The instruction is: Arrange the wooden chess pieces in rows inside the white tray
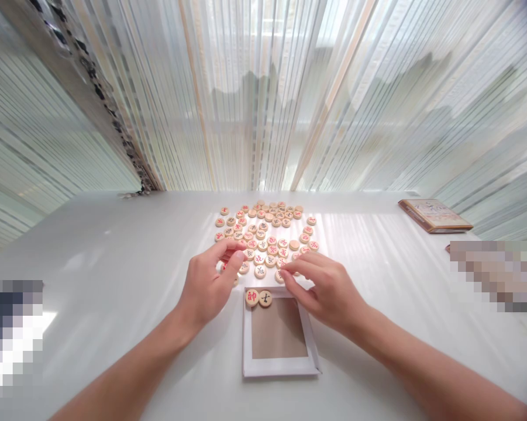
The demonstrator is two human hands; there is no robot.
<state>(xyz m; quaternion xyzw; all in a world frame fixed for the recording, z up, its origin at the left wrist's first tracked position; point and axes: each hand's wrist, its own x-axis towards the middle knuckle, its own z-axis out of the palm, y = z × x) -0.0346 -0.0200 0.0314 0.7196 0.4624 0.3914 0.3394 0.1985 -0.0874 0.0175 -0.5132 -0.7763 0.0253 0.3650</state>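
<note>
Several round wooden chess pieces (267, 231) with red and black characters lie spread on the white table (114, 263). A shallow white box (281, 367) with a brown floor sits in front of me, with two pieces (258, 298) in its far left corner. My left hand (210, 283) hovers at the near left edge of the spread, thumb and fingers pinched around a piece (226, 255). My right hand (324, 289) rests by the box's far right corner, fingertips touching a piece (281, 276) at the near edge of the spread.
A flat box lid (434, 214) with a printed picture lies at the far right of the table. Sheer striped curtains (263, 93) hang just behind the table's far edge. Blurred patches sit at the left and right sides.
</note>
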